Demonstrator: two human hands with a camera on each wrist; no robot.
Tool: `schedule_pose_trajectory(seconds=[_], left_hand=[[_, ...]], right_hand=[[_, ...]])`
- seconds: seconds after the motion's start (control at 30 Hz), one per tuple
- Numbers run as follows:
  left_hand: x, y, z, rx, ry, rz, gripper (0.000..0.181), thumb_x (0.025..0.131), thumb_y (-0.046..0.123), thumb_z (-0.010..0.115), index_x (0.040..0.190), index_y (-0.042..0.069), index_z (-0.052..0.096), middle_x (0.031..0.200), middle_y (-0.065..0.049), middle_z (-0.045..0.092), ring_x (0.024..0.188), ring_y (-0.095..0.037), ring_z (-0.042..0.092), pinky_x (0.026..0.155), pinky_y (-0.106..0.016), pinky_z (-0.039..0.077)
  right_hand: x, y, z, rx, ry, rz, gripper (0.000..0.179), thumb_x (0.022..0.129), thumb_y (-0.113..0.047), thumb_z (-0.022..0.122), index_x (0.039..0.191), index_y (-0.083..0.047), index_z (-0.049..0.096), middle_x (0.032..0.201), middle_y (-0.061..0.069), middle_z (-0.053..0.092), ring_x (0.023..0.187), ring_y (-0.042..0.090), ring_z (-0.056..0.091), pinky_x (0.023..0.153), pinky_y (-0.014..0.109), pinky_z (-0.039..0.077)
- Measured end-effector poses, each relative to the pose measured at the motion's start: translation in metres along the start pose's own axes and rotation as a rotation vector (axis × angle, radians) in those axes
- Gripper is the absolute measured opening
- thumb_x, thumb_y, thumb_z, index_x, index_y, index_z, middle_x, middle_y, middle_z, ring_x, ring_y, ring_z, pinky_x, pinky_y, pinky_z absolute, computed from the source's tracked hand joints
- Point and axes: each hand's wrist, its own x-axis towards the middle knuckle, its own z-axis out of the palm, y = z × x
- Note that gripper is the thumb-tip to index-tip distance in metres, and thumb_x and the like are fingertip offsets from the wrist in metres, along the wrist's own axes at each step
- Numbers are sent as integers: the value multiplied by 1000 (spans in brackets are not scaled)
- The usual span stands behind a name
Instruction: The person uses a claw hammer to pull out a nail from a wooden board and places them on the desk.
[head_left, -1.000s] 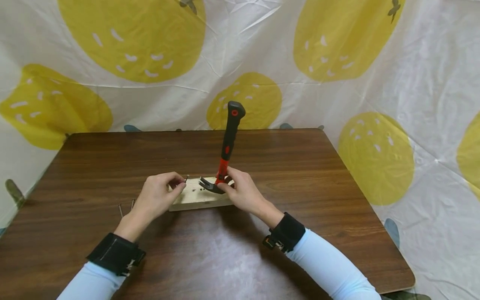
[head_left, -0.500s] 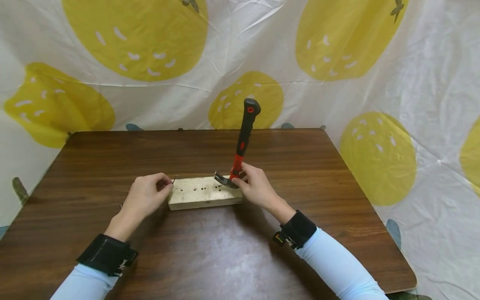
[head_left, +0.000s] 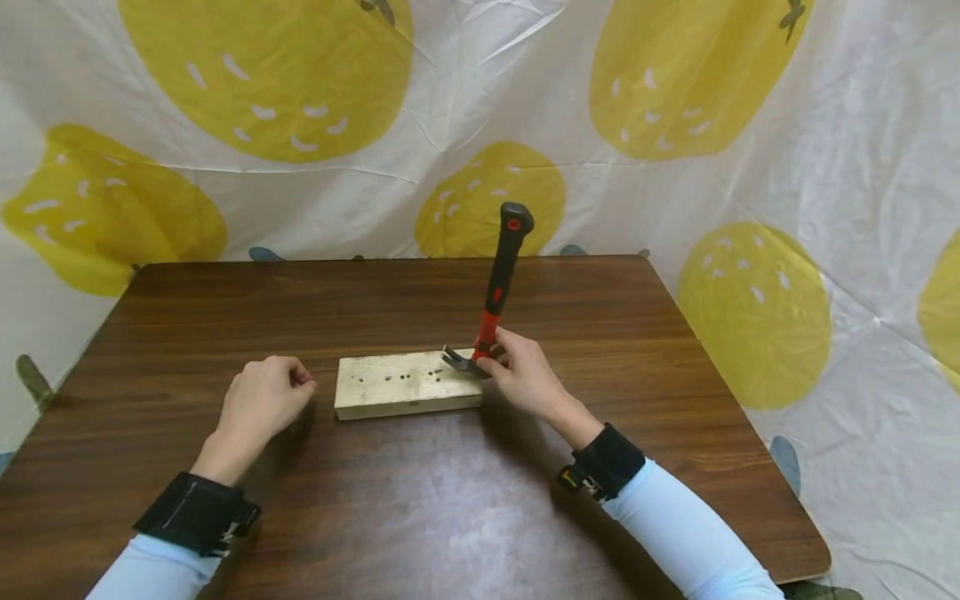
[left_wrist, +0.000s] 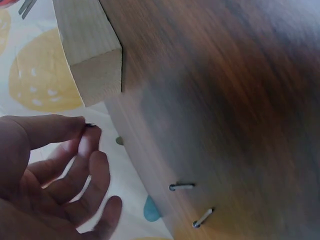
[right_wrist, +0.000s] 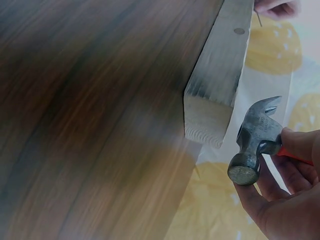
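Note:
My right hand [head_left: 528,379] holds a claw hammer [head_left: 504,271] by the neck near its head, the black and red handle pointing up. The hammer head overlaps the right end of a pale wooden block [head_left: 375,387] in the head view. Several small dark holes mark the block's top. Left of the block, my left hand [head_left: 258,404] pinches a nail between thumb and index finger. Only a bit of this nail [left_wrist: 90,125] peeks out in the left wrist view; its thin shank [right_wrist: 258,19] hangs from the fingers in the right wrist view.
Two loose nails, one nail [left_wrist: 182,186] and a second nail [left_wrist: 203,218], lie on the brown wood-grain table [head_left: 420,500] close to the left hand. A white cloth [head_left: 480,100] with yellow fruit prints hangs behind the table and along its right side.
My left hand has drawn away from the block to the left, carrying the nail. The hammer, in my right hand, has shifted right from mid-block to the right end, uncovering the holes.

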Motion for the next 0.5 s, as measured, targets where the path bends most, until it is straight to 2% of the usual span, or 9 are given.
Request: schedule_pose_trajectory(seconds=[0.23, 0.4, 0.5], left_hand=[[-3, -12, -7, 59, -112, -70, 19, 94, 18, 69, 80, 7, 70, 74, -8, 64, 60, -23, 56, 50, -38, 43], [-7, -20, -7, 71, -155, -88, 31, 94, 21, 68, 66, 13, 58, 65, -3, 52, 59, -22, 49, 50, -35, 36], [-9, -24, -7, 75, -174, -96, 35, 94, 21, 69, 63, 15, 53, 63, -1, 47, 58, -21, 47, 51, -34, 34]], right_hand=[[-4, 7, -6, 2, 13, -9, 19, 93, 4, 71, 111, -3, 67, 102, 11, 73, 90, 28, 70, 73, 34, 58], [-6, 8, -10, -2, 0, 6, 17, 94, 4, 70, 110, -2, 66, 104, 12, 74, 93, 29, 70, 75, 35, 58], [-7, 9, -12, -10, 4, 15, 18, 94, 3, 71, 111, -1, 66, 103, 11, 74, 94, 29, 70, 75, 34, 58]])
